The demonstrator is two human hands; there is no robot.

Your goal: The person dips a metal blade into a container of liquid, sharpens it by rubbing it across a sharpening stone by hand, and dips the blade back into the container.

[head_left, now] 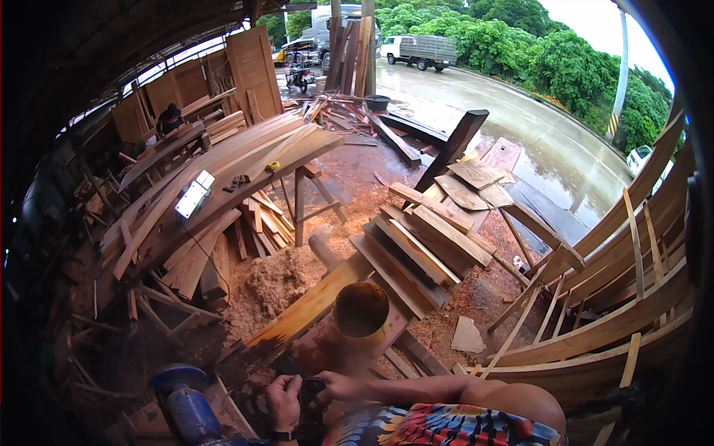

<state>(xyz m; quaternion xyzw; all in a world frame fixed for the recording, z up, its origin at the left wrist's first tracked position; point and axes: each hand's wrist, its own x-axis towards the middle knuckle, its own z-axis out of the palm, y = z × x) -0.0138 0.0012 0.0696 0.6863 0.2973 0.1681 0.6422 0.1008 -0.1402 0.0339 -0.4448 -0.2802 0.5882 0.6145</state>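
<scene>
My left hand, with a dark band at the wrist, is closed at the bottom of the view, its thumb and fingers drawn together. Close beside it my right hand reaches in from the right with curled fingers. Between them is a small dark object, gripped by both hands; its kind is hard to make out. To the left of my hands stands a blue bench grinder. Beyond them an open, rusty yellowish cylinder rests by a wooden plank.
Stacked boards lie ahead, with a sawdust heap to their left. A long workbench carries planks and a tilted white panel. Long boards lean at the right. Another person is at the far left.
</scene>
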